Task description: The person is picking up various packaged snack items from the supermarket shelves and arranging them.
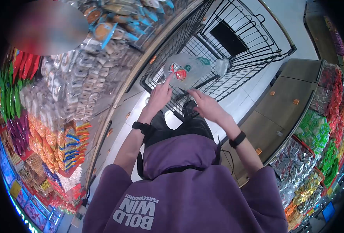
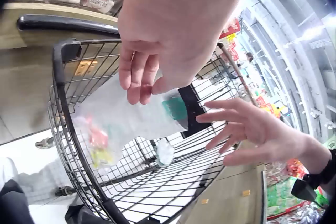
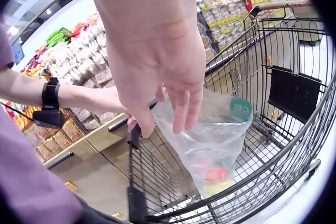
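1. Plastic bag (image 1: 195,72) w/ red pkt (image 1: 180,74) is sitting in cart (image 1: 228,37); loading's looking done.
2. L hand (image 1: 160,96) + R hand (image 1: 210,106) are hovering nearby, fingers loose, grasping nothing.
3. What's remaining: can't tell.

The person's right hand (image 3: 163,71) looms close at the top, palm showing, its fingers hanging loosely bent in front of a clear plastic bag (image 3: 207,134); I can't tell whether they touch it. The bag has a green printed patch (image 3: 241,108) near its upper right corner, and a red packet (image 3: 216,174) and something yellow (image 3: 217,187) show low inside it. It sits in a black wire shopping cart (image 3: 137,203), whose far end carries a dark panel (image 3: 294,94). From the left reaches the other arm, wearing a black wristband (image 3: 51,92), its left hand (image 3: 132,123) mostly hidden behind the right. Wrapped snacks (image 3: 86,50) fill the shelves behind, with green packets (image 3: 58,36) farther back.
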A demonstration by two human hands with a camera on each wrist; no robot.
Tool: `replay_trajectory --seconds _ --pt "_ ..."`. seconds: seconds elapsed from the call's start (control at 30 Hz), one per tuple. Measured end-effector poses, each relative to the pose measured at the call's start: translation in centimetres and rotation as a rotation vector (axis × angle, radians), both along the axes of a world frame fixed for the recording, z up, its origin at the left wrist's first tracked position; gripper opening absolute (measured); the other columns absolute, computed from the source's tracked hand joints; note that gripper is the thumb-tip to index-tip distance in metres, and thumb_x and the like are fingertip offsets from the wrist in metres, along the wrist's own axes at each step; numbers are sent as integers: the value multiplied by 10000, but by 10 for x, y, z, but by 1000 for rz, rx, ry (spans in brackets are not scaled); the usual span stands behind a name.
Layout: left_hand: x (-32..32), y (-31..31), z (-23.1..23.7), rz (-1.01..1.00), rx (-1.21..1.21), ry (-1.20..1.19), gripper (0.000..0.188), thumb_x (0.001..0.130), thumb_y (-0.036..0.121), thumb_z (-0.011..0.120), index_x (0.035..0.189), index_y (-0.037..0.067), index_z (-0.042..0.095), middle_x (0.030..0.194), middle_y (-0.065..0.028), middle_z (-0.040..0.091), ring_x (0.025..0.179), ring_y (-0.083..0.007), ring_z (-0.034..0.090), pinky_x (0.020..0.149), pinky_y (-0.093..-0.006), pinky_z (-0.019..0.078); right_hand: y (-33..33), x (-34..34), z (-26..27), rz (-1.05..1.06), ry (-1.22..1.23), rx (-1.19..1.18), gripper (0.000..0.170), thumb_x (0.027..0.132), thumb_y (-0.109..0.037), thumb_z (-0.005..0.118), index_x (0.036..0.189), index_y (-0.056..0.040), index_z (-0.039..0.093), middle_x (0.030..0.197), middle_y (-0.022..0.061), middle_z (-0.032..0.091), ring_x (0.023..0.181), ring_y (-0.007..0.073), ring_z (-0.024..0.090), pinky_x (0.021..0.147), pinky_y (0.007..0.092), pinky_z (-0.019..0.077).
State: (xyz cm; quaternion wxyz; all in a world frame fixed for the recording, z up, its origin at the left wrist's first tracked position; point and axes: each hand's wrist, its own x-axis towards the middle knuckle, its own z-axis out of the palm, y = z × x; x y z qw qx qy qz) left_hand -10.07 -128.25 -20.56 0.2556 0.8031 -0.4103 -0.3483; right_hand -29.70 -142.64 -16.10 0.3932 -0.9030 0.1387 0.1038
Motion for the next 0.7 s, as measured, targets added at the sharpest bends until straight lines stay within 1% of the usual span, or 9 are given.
replay_trajectory --seconds 0.07,0.1,0.23,0.3,0.47,0.5,0.57,0.67,0.7 --pt "0 -17 -8 -43 224 -85 631 899 78 581 1501 125 398 838 -211 691 790 -407 680 753 -492 530 -32 17 -32 14 -25 0 639 768 1 698 1360 -8 457 1344 233 534 1079 412 629 898 466 531" --pt "-1 -19 -19 -76 266 -176 474 915 99 566 1389 103 542 834 -227 692 820 -423 680 771 -514 533 -44 28 -50 19 -36 1 643 762 17 686 1361 -4 457 1354 236 528 1075 412 633 892 468 534" --pt "-2 -23 -41 -105 296 -241 189 945 106 557 1022 39 716 819 -251 679 833 -436 669 764 -524 530 -70 78 -130 174 26 16 520 776 34 592 1291 -11 537 1209 233 618 1017 407 659 869 475 540" --pt "-7 -28 -31 -45 295 -198 183 948 110 556 1015 30 707 817 -256 671 833 -432 663 762 -519 527 -70 110 -168 214 75 95 400 764 56 546 1138 -25 661 1014 223 701 960 406 674 848 479 539" --pt "-17 -40 -19 -3 321 -105 102 876 4 560 897 17 659 838 -199 681 845 -394 669 757 -486 534 -55 162 -279 302 306 -88 312 874 -130 532 1112 -51 718 1149 175 696 1067 362 666 924 460 517" --pt "-17 -37 -21 -23 307 -74 131 948 89 565 968 4 662 885 -213 663 856 -419 633 746 -483 501 -48 164 -308 365 322 -126 313 888 -154 523 1111 -66 725 1174 162 695 1080 348 667 943 458 508" --pt "-17 -44 -18 -21 322 -50 123 948 83 563 945 0 654 867 -209 656 846 -416 625 756 -479 497 -37 168 -362 348 222 -162 352 911 -200 508 1189 -94 696 1207 125 695 1118 315 660 997 447 475" --pt "-22 -43 -23 -18 253 -27 79 912 43 583 908 1 649 831 -198 641 845 -401 614 759 -477 474 -22 168 -376 -76 -262 -197 225 946 -214 590 866 -19 668 835 127 661 810 322 651 728 431 504" --pt "-22 -43 -26 -31 212 -40 67 895 30 592 905 -1 650 827 -200 640 842 -398 614 758 -475 473 -18 165 -379 -149 -376 -231 223 945 -221 588 889 -21 669 861 129 663 833 323 650 743 431 505"
